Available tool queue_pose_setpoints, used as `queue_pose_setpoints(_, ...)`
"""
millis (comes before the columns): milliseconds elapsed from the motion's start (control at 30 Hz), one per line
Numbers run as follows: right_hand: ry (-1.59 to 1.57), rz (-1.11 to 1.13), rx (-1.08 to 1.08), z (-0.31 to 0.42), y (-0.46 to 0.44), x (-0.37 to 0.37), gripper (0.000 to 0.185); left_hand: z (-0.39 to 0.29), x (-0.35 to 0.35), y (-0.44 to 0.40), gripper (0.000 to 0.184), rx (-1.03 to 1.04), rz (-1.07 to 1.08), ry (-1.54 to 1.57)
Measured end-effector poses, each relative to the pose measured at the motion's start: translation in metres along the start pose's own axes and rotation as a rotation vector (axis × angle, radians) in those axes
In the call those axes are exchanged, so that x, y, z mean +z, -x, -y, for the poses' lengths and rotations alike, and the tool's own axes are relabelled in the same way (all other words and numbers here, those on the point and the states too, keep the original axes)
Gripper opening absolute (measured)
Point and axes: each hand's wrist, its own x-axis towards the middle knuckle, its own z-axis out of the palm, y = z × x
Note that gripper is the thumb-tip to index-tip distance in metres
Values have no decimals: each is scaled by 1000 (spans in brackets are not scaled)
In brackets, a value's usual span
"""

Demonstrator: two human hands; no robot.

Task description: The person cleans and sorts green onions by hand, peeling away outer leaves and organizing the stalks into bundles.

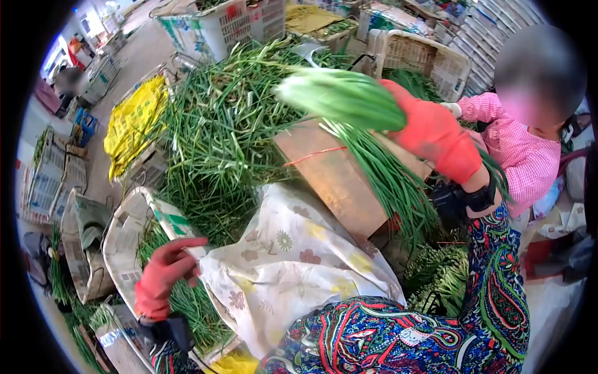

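My right hand (439, 140), in a red rubber glove, is wrapped round a bunch of chives (336, 96) held up above the board. Its pale cut ends point left and are smeared by motion. Long green leaves (392, 181) hang down over the right side of a brown board (330, 177), where a thin red band (314, 155) lies. My left hand (167, 274), also red-gloved, is empty with its fingers apart, beside the edge of a flowered cloth (280, 268) spread over my lap. Whether its fingertips touch the cloth, I cannot tell.
A big heap of loose chives (218, 124) lies beyond the board. A white crate (118, 230) with greens stands at left, and bundled stalks (439, 277) sit low at right. A person in a pink checked sleeve (532, 165) is close on the right. A yellow sack (134, 121) lies further left.
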Motion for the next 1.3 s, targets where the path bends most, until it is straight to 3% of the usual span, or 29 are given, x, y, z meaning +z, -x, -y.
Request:
queue_pose_setpoints(133, -41, 131, 360, -67, 9, 15, 61, -15, 44, -87, 44, 93, 244, -42)
queue_pose_setpoints(267, -244, 277, 489, -89, 2, 37, 53, -24, 84, -164, 47, 296, 232, -276)
queue_pose_setpoints(300, -205, 259, 421, -102, -2, 58, 61, -33, 97, -177, 47, 323, 224, -342)
queue_pose_setpoints(400, -183, 467, 569, -104, -18, 97, 88, -53, 137, -215, 59, 453, 187, -640)
queue_pose_setpoints(500, -67, 363, 527, -107, -22, 184, 104, -84, 174, -238, 74, 402, 169, -956)
queue_pose_setpoints(533, 48, 283, 523, -107, -20, 213, 108, -77, 182, -253, 77, 545, 139, -975)
queue_pose_setpoints(567, -36, 387, 588, -94, -25, 188, 110, -82, 193, -263, 81, 595, 142, -1000)
queue_pose_setpoints(733, -19, 213, 551, -88, -11, 207, 109, -95, 247, -325, 83, 634, 167, -1157)
queue_pose_setpoints(767, -49, 194, 547, -87, -10, 207, 109, -92, 256, -334, 82, 516, 168, -1232)
queue_pose_setpoints(867, -119, 162, 538, -86, -4, 203, 109, -82, 263, -342, 82, 433, 178, -1188)
queue_pose_setpoints(1000, -51, 241, 547, -76, -4, 201, 109, -76, 246, -346, 76, 515, 266, -966)
queue_pose_setpoints(1033, -50, 251, 543, -78, -3, 204, 107, -81, 238, -341, 63, 521, 296, -809)
queue_pose_setpoints(1133, -12, 234, 519, -82, 1, 213, 101, -53, 212, -334, 48, 782, -209, -668)
queue_pose_setpoints(1200, -82, 208, 506, -89, -4, 213, 99, -25, 209, -340, 29, 809, -221, -963)
queue_pose_setpoints(1233, -86, 107, 457, -93, -1, 219, 96, -18, 214, -341, 25, 813, -226, -974)
queue_pose_setpoints(1300, -93, 172, 496, -93, -6, 216, 96, -10, 220, -342, 17, 771, -192, -980)
